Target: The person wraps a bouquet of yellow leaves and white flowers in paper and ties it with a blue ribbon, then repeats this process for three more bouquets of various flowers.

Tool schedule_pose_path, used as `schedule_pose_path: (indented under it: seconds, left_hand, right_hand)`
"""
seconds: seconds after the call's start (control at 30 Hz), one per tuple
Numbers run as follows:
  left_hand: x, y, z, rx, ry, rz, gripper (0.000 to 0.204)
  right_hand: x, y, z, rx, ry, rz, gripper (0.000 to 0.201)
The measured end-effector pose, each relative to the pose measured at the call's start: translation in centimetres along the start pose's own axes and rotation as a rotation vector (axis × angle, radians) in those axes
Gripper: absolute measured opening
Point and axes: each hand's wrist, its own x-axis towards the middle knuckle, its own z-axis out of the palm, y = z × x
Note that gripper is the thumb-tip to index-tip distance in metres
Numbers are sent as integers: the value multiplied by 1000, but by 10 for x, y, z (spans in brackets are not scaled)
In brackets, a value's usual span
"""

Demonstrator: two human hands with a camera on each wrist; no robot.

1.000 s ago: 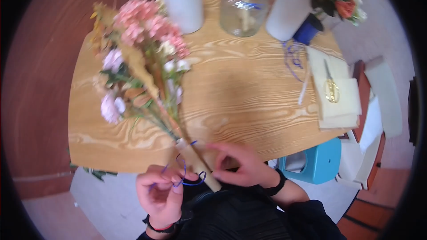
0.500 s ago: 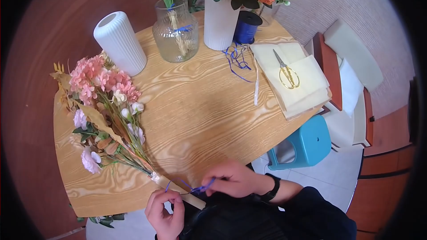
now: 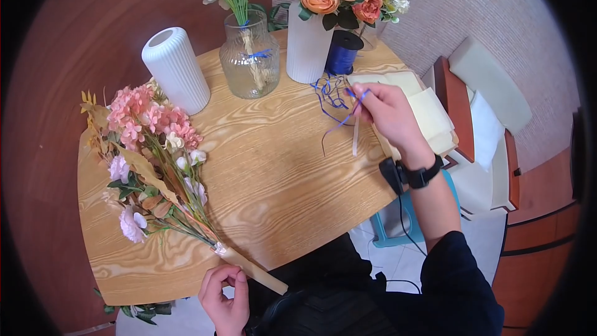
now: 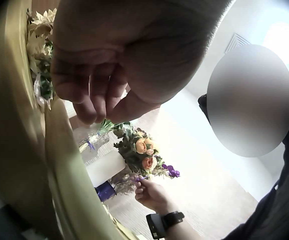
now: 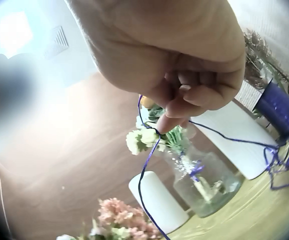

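Note:
My right hand (image 3: 392,115) is raised over the right side of the table, thumb and finger pinching a thin blue ribbon (image 3: 339,126). In the right wrist view one end of the ribbon (image 5: 142,182) hangs down, while another stretch runs toward loose loops by the spool. My left hand (image 3: 225,298) is at the table's front edge, fingers loosely curled, with nothing seen in them. Just beside it are the paper-wrapped stems (image 3: 258,274) of a bouquet of pink, lilac and white flowers (image 3: 149,118) lying on the table's left.
A white ribbed vase (image 3: 177,74), a glass vase (image 3: 249,68) and a taller white vase (image 3: 308,46) with orange roses stand at the back. Beside them is the blue ribbon spool (image 3: 344,53). Cream paper sheets (image 3: 429,115) lie at the right, above a blue stool (image 3: 388,230).
My right hand has moved from the wrapped stems up and right toward the spool, carrying the ribbon. The left hand, earlier holding ribbon too, stays by the stems without it.

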Motion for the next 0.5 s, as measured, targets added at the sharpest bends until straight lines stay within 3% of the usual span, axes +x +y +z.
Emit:
schedule_pose_path:
  seconds: [0.13, 0.23, 0.3, 0.37, 0.5]
  left_hand:
    - [4, 4, 2, 57, -33, 24, 10]
    - [6, 1, 1, 64, -20, -1, 14]
    - [7, -4, 1, 42, 18, -1, 15]
    - [8, -5, -1, 7, 49, -59, 15]
    - [7, -12, -3, -60, 26, -203, 23]
  right_hand:
    - [34, 18, -3, -52, 59, 29, 27]
    - [40, 28, -5, -288, 5, -55, 31]
    - [27, 19, -2, -727, 120, -187, 34]
    - [5, 8, 13, -914, 178, -228, 31]
    - [-72, -25, 73, -586, -151, -165, 23]
